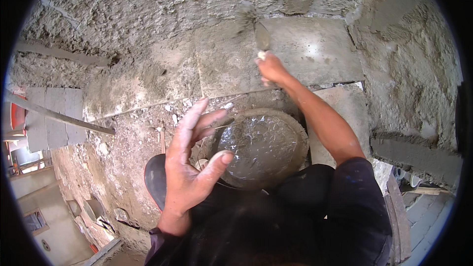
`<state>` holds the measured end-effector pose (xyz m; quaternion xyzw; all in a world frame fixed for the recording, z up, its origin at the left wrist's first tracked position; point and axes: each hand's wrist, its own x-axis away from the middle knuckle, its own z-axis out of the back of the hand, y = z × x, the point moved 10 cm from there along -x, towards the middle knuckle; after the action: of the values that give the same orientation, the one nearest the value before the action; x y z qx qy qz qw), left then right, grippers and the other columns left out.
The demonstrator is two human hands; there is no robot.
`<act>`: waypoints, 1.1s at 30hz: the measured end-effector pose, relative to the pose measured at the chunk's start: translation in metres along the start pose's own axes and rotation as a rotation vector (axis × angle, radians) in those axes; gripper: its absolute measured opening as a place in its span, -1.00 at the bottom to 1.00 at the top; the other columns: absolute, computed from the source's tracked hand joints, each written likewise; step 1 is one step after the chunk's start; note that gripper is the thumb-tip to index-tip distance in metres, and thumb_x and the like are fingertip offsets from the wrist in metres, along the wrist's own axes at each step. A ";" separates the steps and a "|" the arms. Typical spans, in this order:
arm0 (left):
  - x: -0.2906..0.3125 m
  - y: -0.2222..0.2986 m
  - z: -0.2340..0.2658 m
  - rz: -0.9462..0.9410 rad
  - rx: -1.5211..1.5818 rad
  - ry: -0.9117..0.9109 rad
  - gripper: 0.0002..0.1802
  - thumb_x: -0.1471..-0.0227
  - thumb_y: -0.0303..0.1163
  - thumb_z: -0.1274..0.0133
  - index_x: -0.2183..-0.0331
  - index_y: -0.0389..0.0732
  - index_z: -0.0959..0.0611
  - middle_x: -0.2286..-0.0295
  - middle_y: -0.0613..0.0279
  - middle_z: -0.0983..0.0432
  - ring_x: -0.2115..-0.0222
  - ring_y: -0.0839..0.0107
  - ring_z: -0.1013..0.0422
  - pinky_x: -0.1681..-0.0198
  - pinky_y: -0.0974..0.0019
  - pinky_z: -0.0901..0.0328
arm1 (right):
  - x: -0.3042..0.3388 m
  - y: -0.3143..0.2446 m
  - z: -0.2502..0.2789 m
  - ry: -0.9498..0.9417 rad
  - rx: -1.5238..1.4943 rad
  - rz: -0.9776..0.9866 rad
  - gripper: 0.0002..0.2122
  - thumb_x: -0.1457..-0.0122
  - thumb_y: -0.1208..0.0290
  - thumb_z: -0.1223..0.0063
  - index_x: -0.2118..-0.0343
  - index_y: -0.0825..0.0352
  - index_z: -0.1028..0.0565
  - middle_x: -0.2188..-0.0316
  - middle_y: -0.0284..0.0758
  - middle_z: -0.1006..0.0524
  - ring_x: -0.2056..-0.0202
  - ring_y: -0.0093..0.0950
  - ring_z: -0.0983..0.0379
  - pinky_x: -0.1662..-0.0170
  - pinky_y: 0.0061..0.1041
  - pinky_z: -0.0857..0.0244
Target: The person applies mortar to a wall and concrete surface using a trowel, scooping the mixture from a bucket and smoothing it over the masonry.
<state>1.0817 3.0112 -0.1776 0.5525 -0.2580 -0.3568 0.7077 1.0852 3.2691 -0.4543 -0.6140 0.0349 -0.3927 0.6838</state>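
Observation:
My right hand is stretched forward, its fingers wrapped round the pale handle of a trowel. The blade points toward the rough wall, and a blurred clump of mortar shows just beyond its tip. My left hand is raised by the left side of a round tub, fingers spread and holding nothing. Wet grey mortar with a shiny surface fills the tub, which stands close in front of my knees. Part of the tub's left side is hidden behind my left hand.
Flat grey boards lie along the foot of the mortar-covered wall. Smoother mortar bands cross the wall surfaces. A long pole juts in from the left. Rubble litters the ground left of the tub.

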 end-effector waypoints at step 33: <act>0.027 0.038 -0.022 -0.307 -0.078 -0.512 -0.21 -0.05 -0.16 -0.20 -0.22 -0.25 -0.29 -0.05 0.02 -0.39 -0.07 0.08 -0.35 -0.15 0.12 -0.27 | -0.068 0.026 -0.045 0.213 -0.226 -0.235 -0.81 -0.30 0.28 0.12 0.35 0.30 -0.40 0.55 -0.32 -0.46 0.63 -0.49 -0.42 0.66 -0.42 -0.33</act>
<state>1.1240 3.0080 -0.1469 0.4497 -0.3275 -0.5971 0.5779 1.0273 3.2700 -0.5175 -0.6417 0.0791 -0.5263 0.5523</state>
